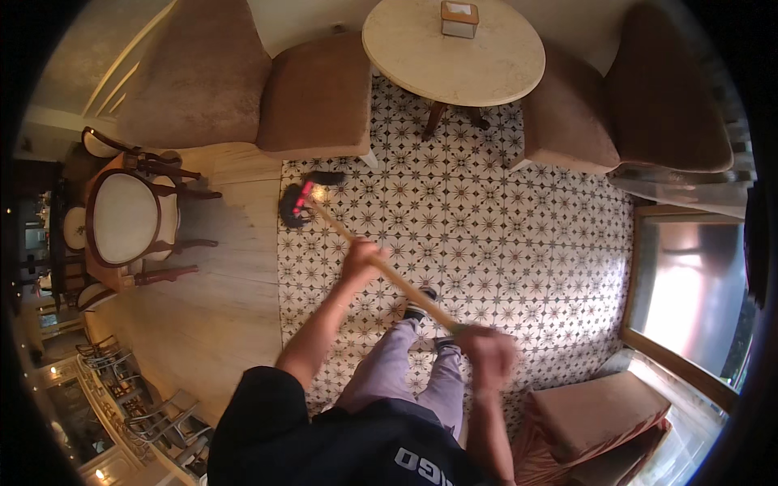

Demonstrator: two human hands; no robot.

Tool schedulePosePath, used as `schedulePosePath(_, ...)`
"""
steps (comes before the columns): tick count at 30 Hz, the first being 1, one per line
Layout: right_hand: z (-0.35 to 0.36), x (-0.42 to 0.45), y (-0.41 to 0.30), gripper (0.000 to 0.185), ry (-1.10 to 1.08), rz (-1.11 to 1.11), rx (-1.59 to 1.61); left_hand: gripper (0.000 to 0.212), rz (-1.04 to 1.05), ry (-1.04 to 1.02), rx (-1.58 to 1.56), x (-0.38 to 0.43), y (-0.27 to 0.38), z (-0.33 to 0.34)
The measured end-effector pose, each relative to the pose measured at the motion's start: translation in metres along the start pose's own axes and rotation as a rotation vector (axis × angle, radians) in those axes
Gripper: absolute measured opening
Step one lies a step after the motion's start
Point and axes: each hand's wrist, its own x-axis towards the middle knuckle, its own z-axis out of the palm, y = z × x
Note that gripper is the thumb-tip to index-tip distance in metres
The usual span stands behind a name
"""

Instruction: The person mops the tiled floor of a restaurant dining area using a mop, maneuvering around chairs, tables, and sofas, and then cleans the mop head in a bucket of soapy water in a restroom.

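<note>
A long wooden handle (410,293) runs slantwise across the view in front of my body. My left hand (363,260) grips it around the middle. Its upper end is in my right hand (488,355), which is blurred. At the far end, to the left, is a floor mop or broom head (296,203) with dark strands and a pink-red fitting; which of the two it is, I cannot tell. This head rests on the patterned tile floor (425,200), close to where the tiles meet wood-look flooring (246,212).
A round stone-topped table (450,61) with a napkin holder (459,19) stands ahead, between two brown upholstered chairs (319,97) (568,112). White-backed wooden chairs (124,217) are at left. A brown upholstered seat (598,413) and a glazed door (687,291) are at right.
</note>
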Motion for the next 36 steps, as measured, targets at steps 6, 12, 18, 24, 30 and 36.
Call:
schedulePosePath(6,0.071,-0.016,0.021,0.02,-0.024,0.239,0.47,0.048,0.135,-0.135,0.41,-0.003,-0.075,-0.036)
schedulePosePath(12,-0.14,-0.089,0.007,0.035,0.532,0.356,0.389,0.041,0.51,-0.242,0.177,-0.041,0.123,0.109)
schedulePosePath(18,-0.241,-0.224,-0.082,0.031,1.161,0.008,0.374,0.038,0.788,-0.635,0.044,-0.131,0.307,0.226)
schedulePosePath(24,-0.181,-0.337,-0.073,0.038,1.659,0.23,0.238,0.04,1.044,-0.796,0.298,-0.187,0.321,0.317)
schedulePosePath(30,-0.145,-0.485,-0.12,0.038,1.991,0.275,0.179,0.037,1.224,-1.259,0.558,-0.338,0.315,0.364)
schedulePosePath(36,-0.16,-0.586,-0.249,0.033,2.25,0.25,-0.268,0.038,1.306,-1.792,0.308,-0.57,0.358,0.373)
